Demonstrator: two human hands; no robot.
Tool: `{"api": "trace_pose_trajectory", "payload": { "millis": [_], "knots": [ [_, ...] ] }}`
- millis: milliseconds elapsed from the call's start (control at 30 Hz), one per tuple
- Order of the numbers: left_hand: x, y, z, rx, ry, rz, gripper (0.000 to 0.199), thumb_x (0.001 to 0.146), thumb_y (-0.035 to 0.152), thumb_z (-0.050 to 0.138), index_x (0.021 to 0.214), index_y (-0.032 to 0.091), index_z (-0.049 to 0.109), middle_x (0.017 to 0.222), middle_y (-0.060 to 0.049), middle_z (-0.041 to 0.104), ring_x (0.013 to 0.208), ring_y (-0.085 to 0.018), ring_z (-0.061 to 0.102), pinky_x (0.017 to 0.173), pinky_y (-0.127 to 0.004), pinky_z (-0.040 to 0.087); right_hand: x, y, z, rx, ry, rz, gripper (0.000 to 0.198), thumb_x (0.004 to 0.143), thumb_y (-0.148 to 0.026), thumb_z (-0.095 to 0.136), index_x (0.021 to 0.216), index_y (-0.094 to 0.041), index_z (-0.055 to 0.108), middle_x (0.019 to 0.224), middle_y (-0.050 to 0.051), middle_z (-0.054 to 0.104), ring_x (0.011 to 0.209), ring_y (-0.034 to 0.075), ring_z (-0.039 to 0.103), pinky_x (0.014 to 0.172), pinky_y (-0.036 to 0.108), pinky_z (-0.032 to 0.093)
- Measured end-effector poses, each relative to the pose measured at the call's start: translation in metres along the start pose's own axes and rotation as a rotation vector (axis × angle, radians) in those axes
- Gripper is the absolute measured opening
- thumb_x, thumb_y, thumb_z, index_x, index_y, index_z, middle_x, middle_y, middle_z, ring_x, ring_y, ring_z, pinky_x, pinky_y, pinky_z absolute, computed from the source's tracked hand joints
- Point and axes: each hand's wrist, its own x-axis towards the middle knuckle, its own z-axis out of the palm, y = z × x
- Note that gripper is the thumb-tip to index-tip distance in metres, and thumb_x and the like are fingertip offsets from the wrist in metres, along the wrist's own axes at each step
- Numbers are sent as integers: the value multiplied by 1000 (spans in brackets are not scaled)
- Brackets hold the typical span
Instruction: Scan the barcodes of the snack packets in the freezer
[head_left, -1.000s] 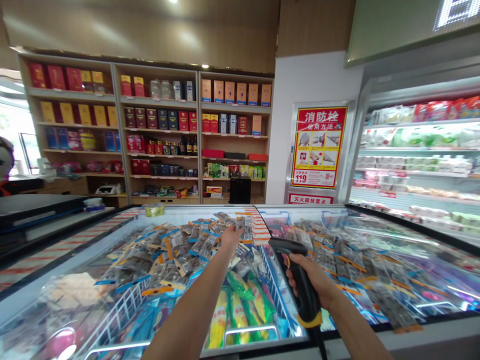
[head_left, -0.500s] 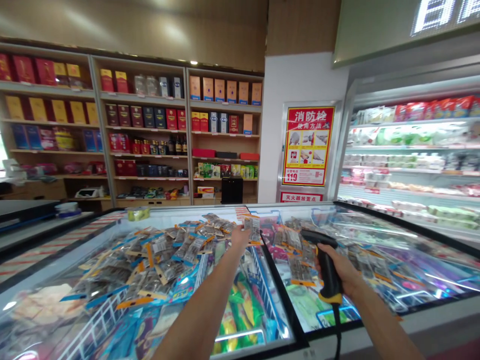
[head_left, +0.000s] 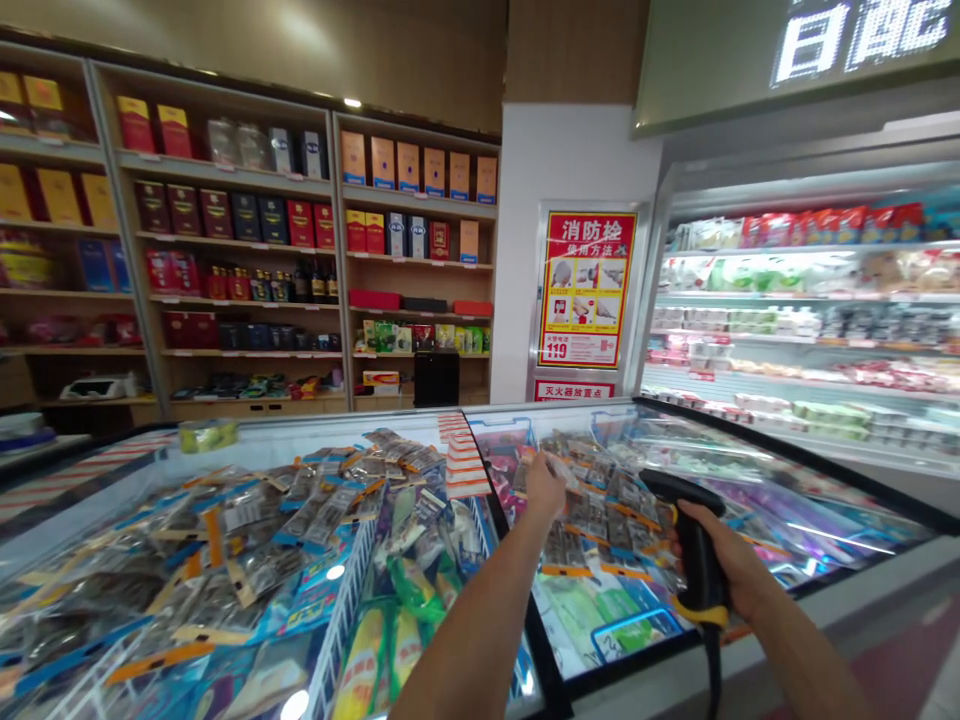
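Note:
My left hand (head_left: 546, 487) reaches over the right-hand glass lid of the chest freezer. Its fingers are closed on a small clear packet (head_left: 561, 470), blurred and partly hidden by the hand. Beneath and beside it lie rows of dark-filled packets (head_left: 589, 500) with orange and blue edges. In my right hand (head_left: 731, 560), farther right, is a black and yellow barcode scanner (head_left: 701, 560), held upright by its handle with the cable hanging down. A large loose heap of similar packets (head_left: 247, 530) covers the left lid.
A black frame bar (head_left: 551, 660) divides the freezer lids. Bagged goods (head_left: 405, 640) sit in a white wire basket (head_left: 349, 600) inside. Striped orange-white strips (head_left: 461, 455) mark the far edge. Behind stand shelves of boxes (head_left: 247, 215) and a lit open fridge (head_left: 810, 330).
My left hand has moved right with the packet, from the left side across the dividing bar to the right lid. The view has turned right; the scanner stays in my right hand.

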Motion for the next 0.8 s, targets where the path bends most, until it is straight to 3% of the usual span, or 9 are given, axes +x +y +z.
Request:
{"api": "trace_pose_trajectory", "payload": {
  "millis": [133, 267, 433, 567, 667, 800],
  "knots": [
    [-5, -5, -12, 82, 11, 140, 41, 64, 5, 47, 104, 14, 49, 105, -8, 56, 98, -17, 50, 86, -25, 35, -7, -1, 6, -10, -18, 4, 19, 68, -32, 57, 61, -16, 49, 45, -1, 52, 36, 10, 48, 35, 21, 41],
    [-5, -33, -62, 242, 107, 164, 37, 66, 6, 45, 101, 14, 51, 105, -8, 56, 101, -16, 48, 89, -25, 33, -11, 6, 28, -63, -61, 20, 19, 68, -32, 55, 60, -16, 49, 44, 0, 52, 36, 10, 48, 34, 22, 40],
    [-14, -79, -155, 410, 278, 95, 38, 68, 4, 40, 103, 10, 51, 109, -12, 51, 107, -18, 43, 91, -27, 30, -14, 22, 68, -93, -189, 24, 20, 69, -33, 55, 61, -16, 50, 44, 0, 53, 35, 10, 47, 34, 22, 40],
    [-32, -101, -219, 676, 452, 23, 39, 70, 8, 39, 108, 13, 49, 115, -14, 47, 108, -23, 41, 89, -34, 30, -20, 31, 100, -144, -262, 43, 23, 69, -35, 53, 59, -14, 51, 44, 1, 54, 35, 10, 47, 36, 22, 41],
    [-44, -109, -252, 816, 494, -133, 37, 72, 16, 41, 108, 18, 47, 112, -13, 49, 104, -27, 43, 83, -39, 33, -25, 35, 120, -154, -329, 64, 26, 70, -37, 53, 56, -14, 51, 43, 1, 53, 35, 9, 48, 36, 21, 41],
    [-52, -115, -272, 876, 407, -250, 35, 70, 28, 47, 103, 18, 50, 102, -14, 54, 99, -31, 46, 79, -44, 33, -33, 41, 140, -206, -361, 71, 31, 70, -40, 52, 54, -14, 51, 41, 1, 53, 32, 9, 47, 33, 21, 40]
  ]
}}
